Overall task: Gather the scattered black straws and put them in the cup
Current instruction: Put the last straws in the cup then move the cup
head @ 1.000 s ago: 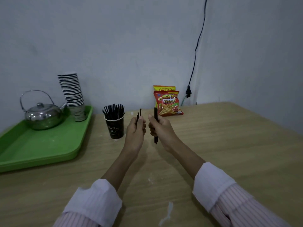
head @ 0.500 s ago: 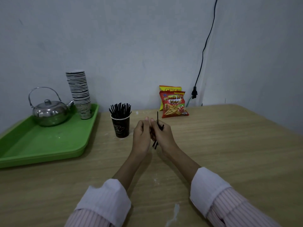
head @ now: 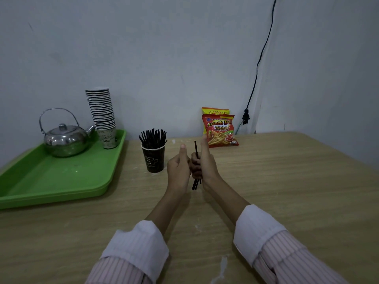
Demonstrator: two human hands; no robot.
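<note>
Striped sleeves (head: 131, 261) with white cuffs reach forward over the wooden table (head: 287, 191). Just right of the cup (head: 153, 159), the two hands meet above the tabletop. The right hand (head: 207, 162) is curled around a few black straws (head: 196, 167), held nearly upright, ends poking out above and below. The left hand (head: 178, 169) presses alongside, thumb up; whether it grips them too I can't tell. The cup is already full of straws. Left of it sits a green tray (head: 61, 181) carrying a kettle (head: 65, 138) and stacked cups (head: 102, 115). Right of the cup and further back, snack bags (head: 221, 130) lean on the wall.
</note>
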